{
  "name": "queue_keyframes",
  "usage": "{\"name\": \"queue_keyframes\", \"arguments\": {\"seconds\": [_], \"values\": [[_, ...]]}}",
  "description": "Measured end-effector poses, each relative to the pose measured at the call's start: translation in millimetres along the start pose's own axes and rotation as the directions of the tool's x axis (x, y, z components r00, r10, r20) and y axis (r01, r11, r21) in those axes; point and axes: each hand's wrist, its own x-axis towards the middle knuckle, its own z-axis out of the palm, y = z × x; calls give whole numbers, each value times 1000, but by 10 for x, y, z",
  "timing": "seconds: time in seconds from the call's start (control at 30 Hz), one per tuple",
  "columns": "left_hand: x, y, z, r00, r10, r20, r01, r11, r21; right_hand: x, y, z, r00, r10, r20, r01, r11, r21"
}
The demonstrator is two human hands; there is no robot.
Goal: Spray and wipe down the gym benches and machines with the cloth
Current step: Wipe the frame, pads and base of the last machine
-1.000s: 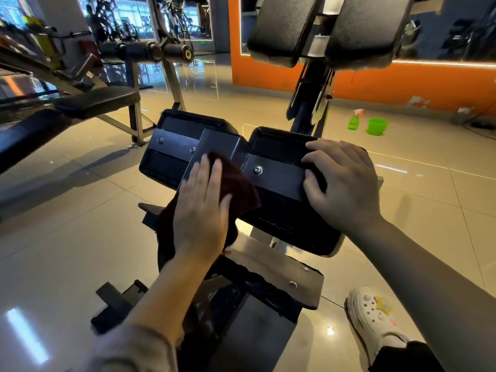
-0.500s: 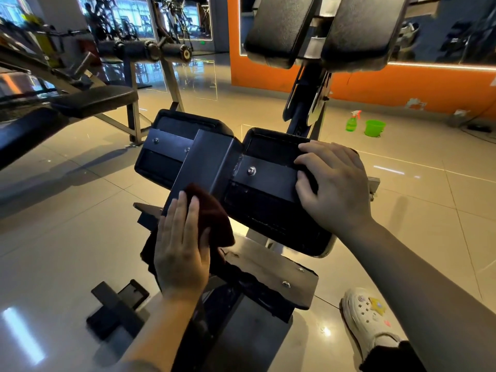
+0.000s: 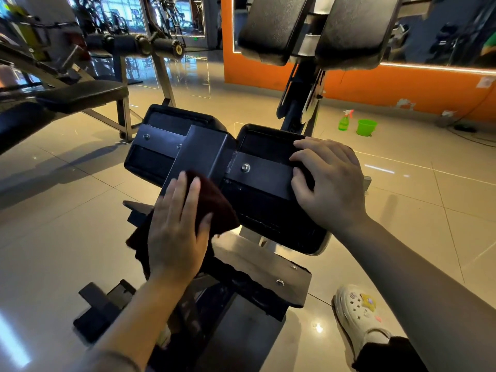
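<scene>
Currently logged: my left hand (image 3: 175,232) lay flat, fingers straight, pressing dark red cloth (image 3: 214,205) against machine's central steel post (image 3: 200,154). My right hand (image 3: 326,183) curled over right pad's (image 3: 268,210) far edge, gripping it. Spray bottle (image 3: 344,120) and green bucket (image 3: 366,127) stood well beyond right hand, on floor (image 3: 67,224).

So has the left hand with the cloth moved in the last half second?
Yes. The left hand and cloth slid back up the center bar, toward the bolt, after sitting lower near the bar's bottom end.
</scene>
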Motion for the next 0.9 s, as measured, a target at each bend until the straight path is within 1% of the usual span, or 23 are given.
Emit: {"name": "queue_keyframes", "arguments": {"seconds": [0.07,0.13,0.2,0.33,0.5,0.67,0.8,0.9], "values": [[331,30,-39,996,33,84,-32,999,-13,-4,-4,-9,1000,5,5,-5,1000,0],[563,85,-34,992,9,129,-2,999,-53,-6,-6,-19,1000,1,11,-1,1000,-3],[640,116,-10,993,-26,114,33,998,-58,0,-7,-23,1000,-5,15,5,1000,-8],[583,107,0,996,-35,79,40,997,-62,3,-6,-19,1000,-5,12,5,1000,-23],[593,120,-57,989,-46,140,55,997,-56,2,-34,-15,999,2,35,0,998,-60],[591,80,-97,970,-18,243,26,999,-31,-5,-27,-21,999,-5,37,7,998,-57],[434,11,-83,974,58,218,-49,998,-44,-24,-44,-5,999,-17,45,21,996,-84],[382,-53,-97,968,96,232,-71,991,-112,-72,-274,-36,1000,6,22,-2,988,-152]]}}
